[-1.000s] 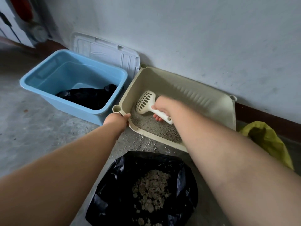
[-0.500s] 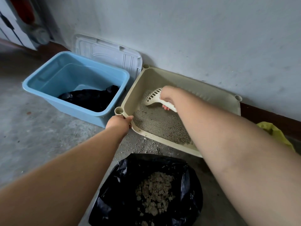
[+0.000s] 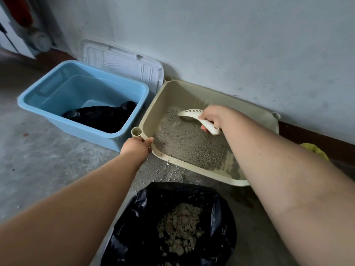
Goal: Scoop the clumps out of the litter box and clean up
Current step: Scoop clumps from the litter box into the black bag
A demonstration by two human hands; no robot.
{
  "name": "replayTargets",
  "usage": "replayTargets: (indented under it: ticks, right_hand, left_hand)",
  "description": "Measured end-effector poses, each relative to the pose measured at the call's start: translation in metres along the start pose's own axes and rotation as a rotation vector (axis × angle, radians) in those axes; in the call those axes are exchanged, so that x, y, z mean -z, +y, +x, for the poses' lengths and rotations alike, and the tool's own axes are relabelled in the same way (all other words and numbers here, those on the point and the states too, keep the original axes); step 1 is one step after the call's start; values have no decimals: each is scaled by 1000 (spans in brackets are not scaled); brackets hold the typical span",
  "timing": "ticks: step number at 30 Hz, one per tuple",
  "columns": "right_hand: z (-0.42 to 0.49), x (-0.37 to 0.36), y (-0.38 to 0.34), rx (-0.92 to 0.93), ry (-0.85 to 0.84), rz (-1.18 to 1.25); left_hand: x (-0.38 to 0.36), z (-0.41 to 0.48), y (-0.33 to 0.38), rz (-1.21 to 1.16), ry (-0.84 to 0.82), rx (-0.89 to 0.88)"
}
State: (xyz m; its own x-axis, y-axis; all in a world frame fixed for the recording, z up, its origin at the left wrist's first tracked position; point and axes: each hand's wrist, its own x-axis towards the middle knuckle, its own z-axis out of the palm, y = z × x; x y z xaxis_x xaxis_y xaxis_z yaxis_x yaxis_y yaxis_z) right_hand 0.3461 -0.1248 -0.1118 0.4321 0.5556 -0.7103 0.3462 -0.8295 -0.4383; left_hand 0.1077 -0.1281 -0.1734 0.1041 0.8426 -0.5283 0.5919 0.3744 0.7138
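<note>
A beige litter box lies on the floor against the wall, with grey litter spread over its bottom. My left hand grips the box's near left corner rim. My right hand holds the handle of a white slotted scoop, whose head lies low over the litter near the far side. In front of me an open black rubbish bag holds a heap of pale clumps.
A blue plastic tub with a black bag inside stands left of the box. A white lid leans on the wall behind it. Loose grains are scattered on the concrete floor. A yellow-green bag lies at the right.
The box has come down from a tilt to lie flatter, and the litter has spread across its bottom. My right hand moved the scoop from the near left corner toward the far side.
</note>
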Motion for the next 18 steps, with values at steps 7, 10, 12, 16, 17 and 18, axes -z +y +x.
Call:
replayTargets:
  ticks: [7,10,12,16,17,18]
  right_hand:
    - [-29,19,36,-42,-35,-328]
    - [-38,43,49,-130,-138,-169]
    - [-43,56,58,-118,-137,-59]
    - [-56,70,74,-81,21,-300]
    - [-57,70,77,-70,81,-485]
    - [-59,71,78,-63,152,-670]
  left_hand:
    - [2,0,-2,4,-15,-12]
    - [2,0,-3,10,-6,-13]
    - [1,-1,-2,18,0,-16]
    - [1,-3,0,37,6,-18]
    - [1,-3,0,47,4,-17]
    - [2,-3,0,55,3,-17]
